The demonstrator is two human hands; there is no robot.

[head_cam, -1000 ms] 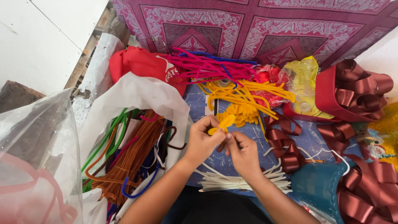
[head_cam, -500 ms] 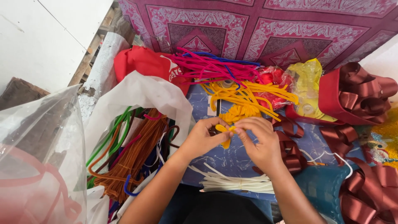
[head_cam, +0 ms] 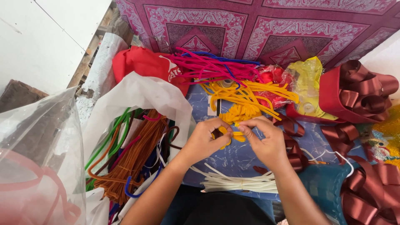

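Head view looks down on a big dark red patterned cloth (head_cam: 258,25) at the top. On the left is a big clear plastic bag (head_cam: 37,158). Next to it a white plastic bag (head_cam: 137,93) lies open with brown, green and orange fuzzy wires (head_cam: 129,162) inside. On the right are dark red ribbon curls (head_cam: 366,89), and more lie lower down. A pile of yellow fuzzy wires (head_cam: 246,98) sits in the middle on a blue mat (head_cam: 233,156), with pink fuzzy wires (head_cam: 208,66) just behind it. White sticks (head_cam: 237,183) lie near the arms. The left hand (head_cam: 204,139) and right hand (head_cam: 266,139) are close together, fingers curled. Both pinch a small yellow twisted wire piece (head_cam: 229,133) between their fingertips, just in front of the yellow pile.
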